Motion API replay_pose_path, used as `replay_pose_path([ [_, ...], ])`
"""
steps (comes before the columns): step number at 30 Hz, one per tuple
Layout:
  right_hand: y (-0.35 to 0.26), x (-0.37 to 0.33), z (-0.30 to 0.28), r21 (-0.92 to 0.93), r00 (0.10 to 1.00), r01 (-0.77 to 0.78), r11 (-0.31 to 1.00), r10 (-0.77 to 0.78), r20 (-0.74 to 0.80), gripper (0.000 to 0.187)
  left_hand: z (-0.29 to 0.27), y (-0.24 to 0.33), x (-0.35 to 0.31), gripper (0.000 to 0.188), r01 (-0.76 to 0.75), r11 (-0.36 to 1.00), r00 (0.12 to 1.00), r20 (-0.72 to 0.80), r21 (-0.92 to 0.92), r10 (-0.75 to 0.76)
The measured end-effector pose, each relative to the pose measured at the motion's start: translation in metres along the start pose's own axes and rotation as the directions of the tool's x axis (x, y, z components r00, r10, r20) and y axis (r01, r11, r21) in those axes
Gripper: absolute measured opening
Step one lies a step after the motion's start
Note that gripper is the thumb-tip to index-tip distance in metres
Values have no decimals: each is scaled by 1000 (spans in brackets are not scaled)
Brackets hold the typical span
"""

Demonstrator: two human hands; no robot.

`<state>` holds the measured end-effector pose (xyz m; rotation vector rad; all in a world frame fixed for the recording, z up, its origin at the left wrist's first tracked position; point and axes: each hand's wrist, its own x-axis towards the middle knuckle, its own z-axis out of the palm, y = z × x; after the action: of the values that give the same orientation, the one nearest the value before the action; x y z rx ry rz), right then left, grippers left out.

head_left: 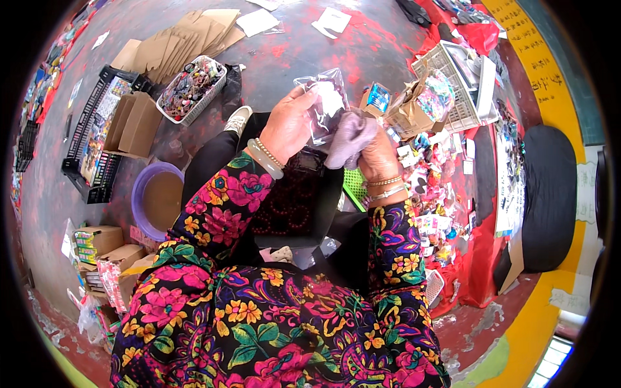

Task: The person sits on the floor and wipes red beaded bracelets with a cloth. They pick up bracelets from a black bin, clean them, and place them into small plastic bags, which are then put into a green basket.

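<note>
In front of me my left hand [289, 124] grips a clear plastic packet [331, 97] with something white and something dark in it. My right hand [379, 155] is closed on a greyish-purple cloth [352, 137], which lies against the packet's lower right edge. Below both hands, between my legs, is a dark area with dark red beads [291, 207] showing on it. A bright green plastic basket [354, 186] peeks out beside my right wrist. My fingertips under the cloth are hidden.
To the left stand a purple basin [138, 200] of brownish water, a black crate [97, 165], an open cardboard box [139, 126] and a white basket [218, 84] of small items. Small packaged goods [433, 194] cover the right side, near a white crate [462, 97]. Flattened cardboard [178, 48] lies ahead.
</note>
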<state>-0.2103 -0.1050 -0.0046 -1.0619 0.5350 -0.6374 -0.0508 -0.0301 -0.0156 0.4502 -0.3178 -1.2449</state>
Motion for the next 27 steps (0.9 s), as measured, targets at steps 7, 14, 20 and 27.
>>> replay_pose_path([
  [7, -9, 2, 17, 23, 986, -18, 1000, 22, -165, 13, 11, -5, -4, 20, 16, 999, 999, 36, 49, -18],
  [14, 6, 6, -8, -210, 970, 96, 973, -139, -201, 13, -7, 5, -1, 16, 109, 913, 992, 14, 392, -124],
  [20, -25, -6, -18, -322, 923, 136, 937, -237, -302, 19, -43, 20, 0, 13, 175, 795, 951, -308, 581, 16],
  [27, -28, -12, -5, -334, 943, 86, 939, -184, -276, 17, -196, -86, -54, 13, 469, 851, 718, -663, 235, -213],
])
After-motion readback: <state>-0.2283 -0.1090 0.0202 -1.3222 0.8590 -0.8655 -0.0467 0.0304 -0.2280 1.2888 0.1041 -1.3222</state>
